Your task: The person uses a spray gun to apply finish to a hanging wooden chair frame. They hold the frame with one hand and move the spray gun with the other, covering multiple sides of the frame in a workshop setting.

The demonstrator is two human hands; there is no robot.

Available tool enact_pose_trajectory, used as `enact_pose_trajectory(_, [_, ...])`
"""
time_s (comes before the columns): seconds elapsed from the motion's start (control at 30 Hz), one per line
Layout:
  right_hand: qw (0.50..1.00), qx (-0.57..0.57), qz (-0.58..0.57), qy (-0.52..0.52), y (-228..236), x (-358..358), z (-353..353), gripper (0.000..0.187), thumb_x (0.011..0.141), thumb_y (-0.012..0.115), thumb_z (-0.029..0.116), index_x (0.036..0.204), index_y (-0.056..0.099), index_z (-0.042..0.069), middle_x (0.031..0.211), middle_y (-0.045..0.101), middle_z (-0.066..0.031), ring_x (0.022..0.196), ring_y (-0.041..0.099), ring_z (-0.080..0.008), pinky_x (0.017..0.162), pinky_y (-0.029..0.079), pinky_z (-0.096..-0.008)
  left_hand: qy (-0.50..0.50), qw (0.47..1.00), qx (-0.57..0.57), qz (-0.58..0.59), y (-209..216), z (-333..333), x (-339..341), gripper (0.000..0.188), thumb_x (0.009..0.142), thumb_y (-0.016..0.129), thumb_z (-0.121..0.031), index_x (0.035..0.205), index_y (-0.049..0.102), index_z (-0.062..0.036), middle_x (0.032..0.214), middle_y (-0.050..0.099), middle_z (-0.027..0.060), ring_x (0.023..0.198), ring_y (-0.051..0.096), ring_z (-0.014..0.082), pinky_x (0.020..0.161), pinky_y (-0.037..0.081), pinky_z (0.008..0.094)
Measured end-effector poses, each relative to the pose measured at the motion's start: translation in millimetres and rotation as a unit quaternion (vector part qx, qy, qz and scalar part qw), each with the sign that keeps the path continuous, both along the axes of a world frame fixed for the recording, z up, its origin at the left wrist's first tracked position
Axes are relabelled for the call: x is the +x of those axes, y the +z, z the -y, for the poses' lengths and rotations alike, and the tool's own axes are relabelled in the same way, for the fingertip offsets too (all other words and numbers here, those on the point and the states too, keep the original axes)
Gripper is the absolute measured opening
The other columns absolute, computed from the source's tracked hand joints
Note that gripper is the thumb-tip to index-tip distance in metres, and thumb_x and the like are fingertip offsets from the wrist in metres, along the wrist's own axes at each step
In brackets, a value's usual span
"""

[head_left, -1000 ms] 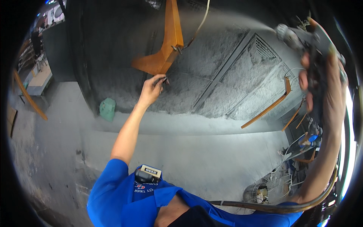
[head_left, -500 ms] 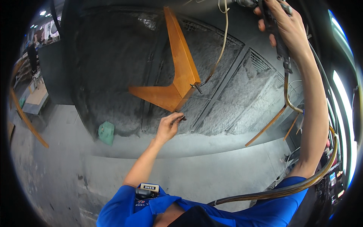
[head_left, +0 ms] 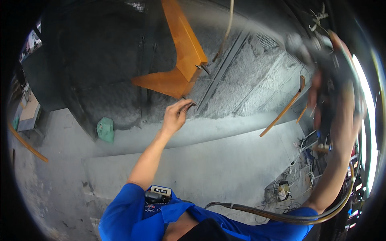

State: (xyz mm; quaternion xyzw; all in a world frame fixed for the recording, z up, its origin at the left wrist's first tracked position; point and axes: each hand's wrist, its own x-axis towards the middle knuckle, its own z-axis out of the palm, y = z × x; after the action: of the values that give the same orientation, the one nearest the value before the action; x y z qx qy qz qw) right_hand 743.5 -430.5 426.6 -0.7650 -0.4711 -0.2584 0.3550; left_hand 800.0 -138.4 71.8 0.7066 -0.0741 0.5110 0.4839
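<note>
At the wooden piece (head_left: 187, 60), lower corner, left hand (head_left: 174, 117) pinches a dark bit (head_left: 189, 105) — right hand (head_left: 348, 96) grips spray gun (head_left: 309, 49), mist (head_left: 245, 23) flying — coating, apparently; next needs steady aim

Wood-finishing workshop, spray area. Diagnostic features: a spray gun (head_left: 297, 46), blurred, with pale mist (head_left: 249, 24) extending leftward from it; an angled wooden part (head_left: 189, 56) of warm orange-brown colour; and a dark panelled wall (head_left: 257, 80) with mesh patches, coated in grey, powdery-looking residue. The floor (head_left: 225, 168) is likewise grey and stained. Further slender wooden parts (head_left: 281, 113) appear at right, as do bright tube lights (head_left: 364, 104) and a round container (head_left: 271, 192) amid clutter. At far left, a worktop (head_left: 30, 109) lies beyond the dark partition (head_left: 48, 80).
</note>
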Motion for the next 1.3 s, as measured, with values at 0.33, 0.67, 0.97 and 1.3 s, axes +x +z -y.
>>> enact_pose_trajectory(0.33, [0.981,0.065,-0.081,0.165,-241,-31,230,0.082,0.088,0.073,0.054,0.148,0.047,0.005,0.095,0.071,-0.0210,0.068,0.072,-0.0261,0.050,0.055,-0.0295,0.087,0.992,0.062,-0.064,26,82,-8,0.032,0.095,0.052,0.008,0.122,0.067,-0.0013,0.112,0.075,0.0118,0.089,0.071,0.0164,0.079,0.054,0.0277])
enact_pose_trajectory(0.67, [0.582,0.532,-0.557,0.262,-374,-9,262,0.067,0.105,0.040,0.055,0.156,0.025,0.015,0.100,0.059,-0.0140,0.062,0.067,-0.0223,0.030,0.049,-0.0234,0.165,0.970,0.175,-0.013,146,133,-67,0.038,0.101,0.052,-0.002,0.139,0.057,-0.0031,0.142,0.060,0.0144,0.128,0.060,0.0221,0.107,0.048,0.0353])
enact_pose_trajectory(0.97, [0.531,0.365,-0.760,0.087,-502,9,203,0.063,0.103,0.048,0.057,0.150,0.045,0.014,0.089,0.062,-0.0039,0.062,0.064,-0.0133,0.035,0.043,-0.0216,0.074,0.924,0.332,-0.174,158,201,-66,0.053,0.108,0.048,-0.024,0.154,0.037,0.0004,0.155,0.047,0.0169,0.143,0.045,0.0253,0.117,0.034,0.0331])
enact_pose_trajectory(1.3, [0.516,0.377,-0.767,0.062,-518,18,180,0.054,0.103,0.050,0.057,0.126,0.057,0.009,0.088,0.064,-0.0031,0.063,0.063,-0.0139,0.036,0.043,-0.0244,0.012,0.935,0.336,-0.113,144,161,-17,0.064,0.109,0.046,-0.039,0.158,0.030,-0.0015,0.162,0.036,0.0084,0.138,0.045,0.0186,0.113,0.034,0.0303])
